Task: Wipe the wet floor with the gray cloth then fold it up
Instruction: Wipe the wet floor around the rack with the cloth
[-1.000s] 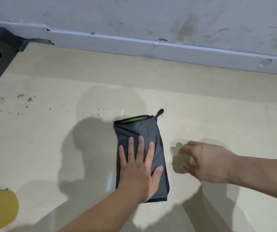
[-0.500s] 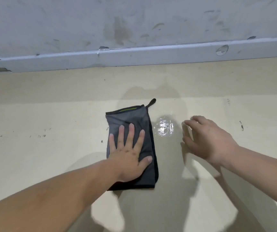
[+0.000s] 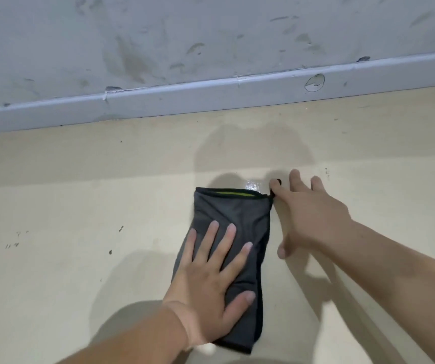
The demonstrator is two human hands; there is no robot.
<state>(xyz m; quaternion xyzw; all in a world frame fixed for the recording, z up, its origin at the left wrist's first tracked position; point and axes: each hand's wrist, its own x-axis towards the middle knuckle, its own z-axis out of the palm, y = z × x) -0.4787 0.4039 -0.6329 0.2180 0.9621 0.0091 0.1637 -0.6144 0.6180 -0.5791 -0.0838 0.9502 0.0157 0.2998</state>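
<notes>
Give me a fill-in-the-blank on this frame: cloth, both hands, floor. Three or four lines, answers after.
1. The left hand lies flat, fingers spread, on the ____ cloth.
2. The right hand reaches to the cloth's far right corner, where a small black ____ sticks out.
3. A strip of ____ lining shows along the cloth's far edge.
4. The shiny wet patch on the floor lies just beyond the cloth, on the side nearer the ____.

Answers: gray; loop; green; wall
</notes>
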